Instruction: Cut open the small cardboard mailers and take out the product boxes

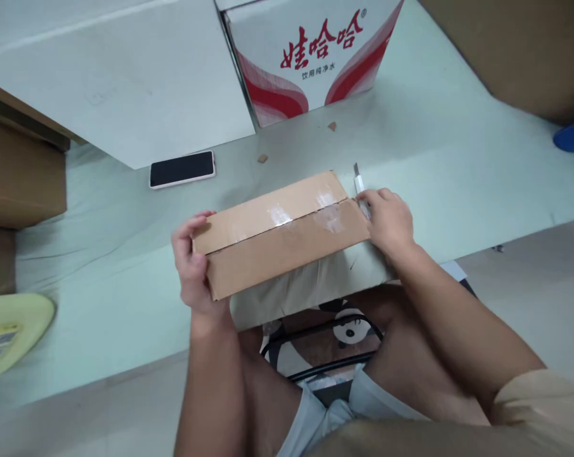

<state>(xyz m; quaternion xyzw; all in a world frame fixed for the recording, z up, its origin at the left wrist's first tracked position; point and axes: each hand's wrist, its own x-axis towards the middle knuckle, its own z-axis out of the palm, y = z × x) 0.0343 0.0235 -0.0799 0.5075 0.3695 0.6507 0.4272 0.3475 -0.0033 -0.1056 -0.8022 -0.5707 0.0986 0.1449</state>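
Observation:
A small brown cardboard box (281,235) is held tilted over the front edge of the table, a seam with clear tape running along its length. My left hand (194,263) is closed around the box's left end, thumb in front and fingers behind. At the right end, my right hand (389,219) is closed on a white utility knife (359,185) and rests against the box's side. The knife's blade is out and points away from me. Part of its handle is hidden by my fingers.
A phone (182,169) lies behind the box, near a large white carton (125,82). A red-and-white water carton (315,57) stands at the back. Two cardboard scraps (262,158) lie on the pale green tabletop (458,165). A yellow-green object (20,317) with a label sits at left.

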